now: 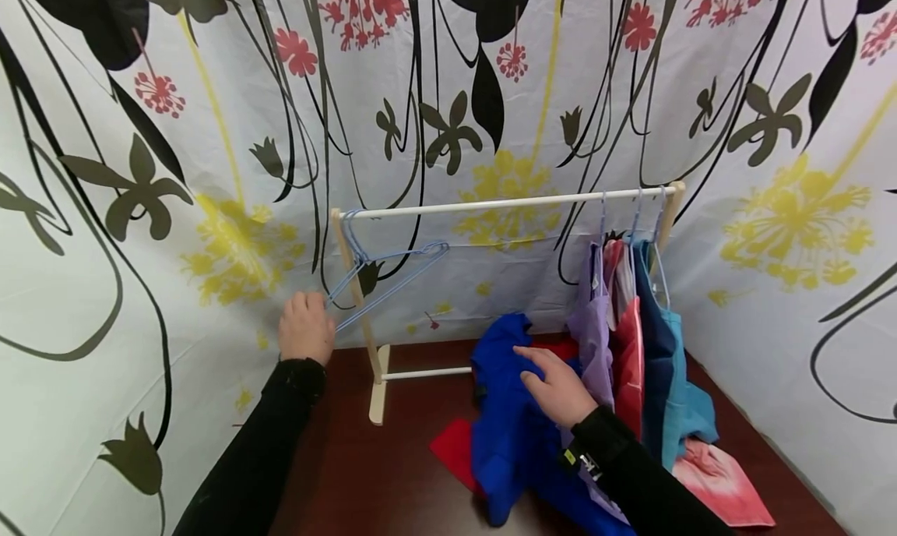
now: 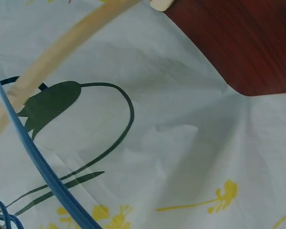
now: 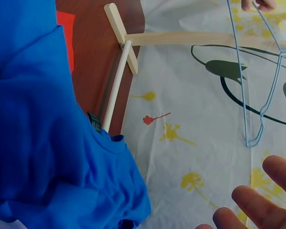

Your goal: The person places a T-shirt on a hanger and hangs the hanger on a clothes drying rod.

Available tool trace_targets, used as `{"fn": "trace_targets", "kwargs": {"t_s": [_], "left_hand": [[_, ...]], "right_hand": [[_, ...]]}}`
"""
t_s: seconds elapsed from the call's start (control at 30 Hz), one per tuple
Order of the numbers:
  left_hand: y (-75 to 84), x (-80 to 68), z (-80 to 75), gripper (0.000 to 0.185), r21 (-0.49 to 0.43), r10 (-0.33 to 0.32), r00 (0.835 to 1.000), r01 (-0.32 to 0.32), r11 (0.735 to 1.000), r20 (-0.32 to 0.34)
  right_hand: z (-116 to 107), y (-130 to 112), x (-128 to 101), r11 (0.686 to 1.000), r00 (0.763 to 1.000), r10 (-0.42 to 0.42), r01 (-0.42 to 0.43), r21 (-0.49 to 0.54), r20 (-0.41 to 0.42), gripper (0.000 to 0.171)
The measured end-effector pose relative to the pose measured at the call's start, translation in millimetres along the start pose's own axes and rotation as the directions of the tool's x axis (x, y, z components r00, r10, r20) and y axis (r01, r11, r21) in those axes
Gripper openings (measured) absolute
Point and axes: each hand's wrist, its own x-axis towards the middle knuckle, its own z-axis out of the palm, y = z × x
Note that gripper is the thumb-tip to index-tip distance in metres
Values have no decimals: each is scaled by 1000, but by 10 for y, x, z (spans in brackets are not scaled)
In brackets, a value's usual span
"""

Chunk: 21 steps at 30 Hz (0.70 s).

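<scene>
At the left end of the rack, blue wire hangers (image 1: pixel 392 290) hang close together from the rail (image 1: pixel 483 206). My left hand (image 1: pixel 306 328) grips the lower left corner of the hangers, its fingers curled over the wire. In the right wrist view the fingertips of that left hand (image 3: pixel 258 5) show at the hanger wire (image 3: pixel 241 90). My right hand (image 1: pixel 557 388), fingers spread and holding nothing, is over the blue shirt (image 1: pixel 501 435). This shirt lies crumpled across the rack's right half, with its collar (image 3: pixel 115 143) towards the back.
Purple, red, navy and teal garments (image 1: pixel 674 380) hang at the rail's right end. Red cloth (image 1: pixel 455 452) shows under the blue shirt, and a pink-and-white garment (image 1: pixel 725 481) lies at the right. The wooden rack post (image 1: pixel 360 302) stands on the dark table (image 1: pixel 350 474), before a flowered curtain (image 1: pixel 231 154).
</scene>
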Motion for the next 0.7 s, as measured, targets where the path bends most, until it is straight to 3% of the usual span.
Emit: {"fn": "trace_targets", "kwargs": {"t_s": [0.1, 0.17, 0.27, 0.33, 0.37, 0.5, 0.63, 0.7], "left_hand": [[-25, 13, -14, 14, 5, -1, 1000, 1, 1000, -9], [-10, 15, -52, 11, -3, -13, 1000, 13, 1000, 22], [51, -4, -174, 8, -39, -54, 988, 61, 997, 147], [103, -18, -278, 8, -76, -92, 961, 115, 990, 261], [132, -22, -332, 10, -101, -111, 940, 151, 983, 322], [220, -1, -525, 16, -194, -137, 831, 281, 940, 540], [267, 27, -617, 15, -365, -78, 703, 457, 811, 707], [280, 23, -629, 15, -416, -45, 652, 533, 737, 757]], "right_hand": [[-7, 16, -1, 1000, 1000, -10, 10, -6, -5, 45], [-15, 24, -6, 1000, 1000, -14, 14, -7, -12, 44], [-18, 29, -16, 1000, 1000, -11, 11, -2, -18, 43], [-13, 33, -20, 1000, 1000, -2, 2, 2, -14, 42], [-10, 36, -20, 1000, 1000, 3, -3, 5, -11, 42], [9, 66, -7, 1000, 1000, 18, -17, 7, -5, 44], [33, 102, 11, 999, 999, 33, -33, 25, 5, 46], [48, 116, 18, 998, 999, 42, -43, 41, 25, 46]]}}
